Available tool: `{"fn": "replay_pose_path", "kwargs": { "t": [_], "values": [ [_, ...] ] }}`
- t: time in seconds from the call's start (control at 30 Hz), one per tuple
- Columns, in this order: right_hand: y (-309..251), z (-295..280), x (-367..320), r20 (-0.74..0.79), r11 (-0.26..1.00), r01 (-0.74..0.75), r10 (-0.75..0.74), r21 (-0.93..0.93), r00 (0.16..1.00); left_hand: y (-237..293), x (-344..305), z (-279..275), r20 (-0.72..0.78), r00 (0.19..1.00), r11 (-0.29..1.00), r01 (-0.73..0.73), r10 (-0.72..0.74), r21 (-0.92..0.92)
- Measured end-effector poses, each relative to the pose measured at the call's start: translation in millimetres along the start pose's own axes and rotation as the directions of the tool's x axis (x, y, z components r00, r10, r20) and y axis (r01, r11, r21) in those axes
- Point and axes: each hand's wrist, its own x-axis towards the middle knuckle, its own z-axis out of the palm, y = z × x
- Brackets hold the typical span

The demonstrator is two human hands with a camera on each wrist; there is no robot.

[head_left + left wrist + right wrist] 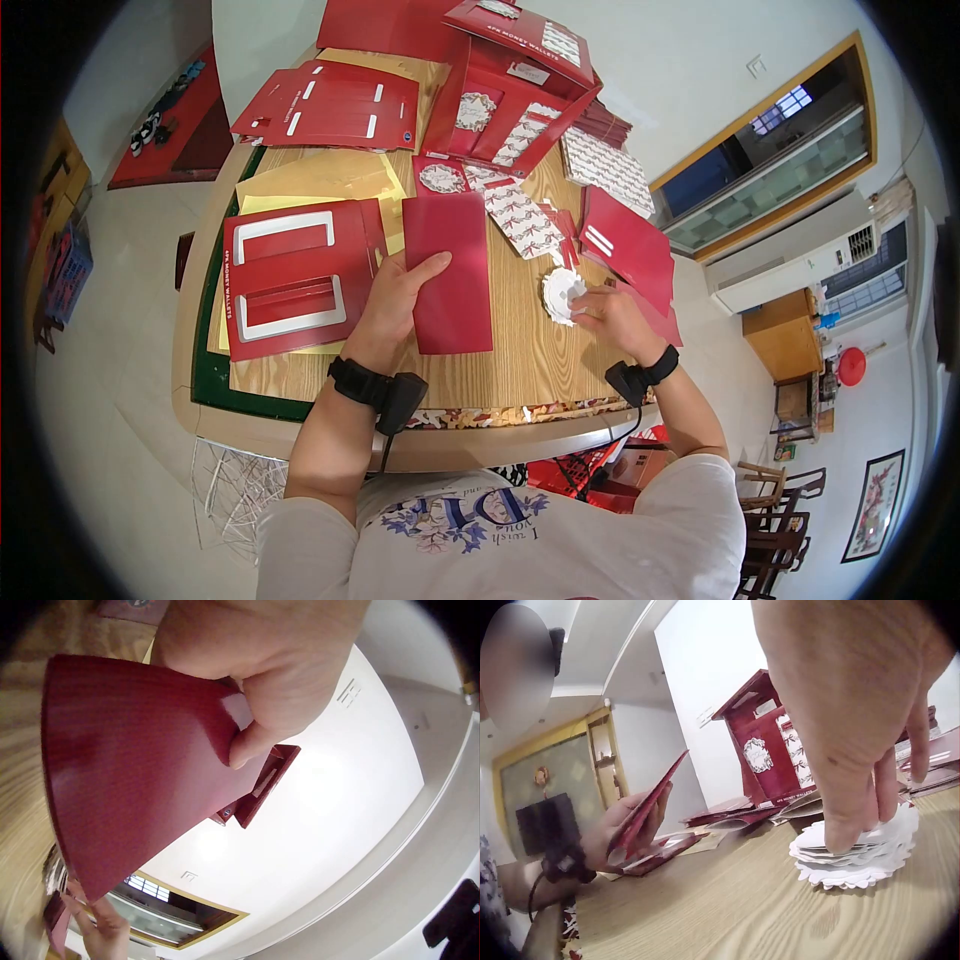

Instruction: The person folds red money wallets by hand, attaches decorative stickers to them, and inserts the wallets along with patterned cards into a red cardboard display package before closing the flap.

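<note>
1. The right hand (pixel 612 317) has its fingers on the stack of white paper discs (pixel 851 866), thumb tip against the upper layers; I cannot tell whether they pinch a sheet.
2. The step looks like taking one disc: best to separate a single layer with the thumb, lifting gently by the scalloped edge, since thin paper probably clings and creases.
3. The left hand (pixel 388 302) is clamped on the red card (pixel 448 285), thumb across its upper face. A light, steady hold should avoid bending it.
4. The stack lies directly under the right fingers on the desk (pixel 540 365), to the right of the red card and apart from it.
5. Just beyond the stack, to the far left, are the patterned cards (pixel 522 222); the red sheets (pixel 628 240) lie to its far right.
6. Farther out, the red box (pixel 505 120) stands at the far side; the windowed wallet (pixel 355 240) lies left.
</note>
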Motion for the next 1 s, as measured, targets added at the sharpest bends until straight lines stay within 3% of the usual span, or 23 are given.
{"fn": "replay_pose_path", "kwargs": {
  "t": [0.5,0.63,0.7,0.73,0.83,0.93,1.0],
  "values": [
    [3.1,0.9,2.0,-0.064,0.999,0.012,-0.011,0.03,0.998,2.7,-1.9,3.3,0.003,1.0,1.0,0.012,-0.012,-0.012],
    [-7.4,8.3,3.2,-0.337,0.983,-0.002,-0.061,-0.186,0.94,1.4,-0.4,0.5,-0.033,0.999,1.0,0.017,-0.016,0.027],
    [-11.1,1.2,5.7,-0.522,0.972,-0.057,-0.073,-0.229,0.85,1.0,-0.9,7.6,-0.041,0.981,0.956,-0.173,0.187,0.237],
    [-19.4,-9.8,5.5,-0.511,0.977,-0.127,0.023,-0.17,0.86,1.1,-1.2,11.0,-0.027,0.959,0.905,-0.258,0.283,0.338],
    [-6.9,-11.4,5.4,-0.457,0.98,-0.094,0.003,-0.176,0.889,-7.9,4.3,5.2,0.028,0.879,0.636,-0.367,0.477,0.679],
    [-10.7,5.5,4.5,-0.344,0.973,0.079,-0.152,-0.217,0.926,-7.0,1.8,12.4,0.042,0.834,0.573,-0.414,0.55,0.707],
    [-8.2,12.3,4.1,-0.219,0.989,-0.011,-0.021,-0.147,0.976,-0.9,-1.7,17.0,0.045,0.873,0.636,-0.389,0.486,0.666]
  ]
}}
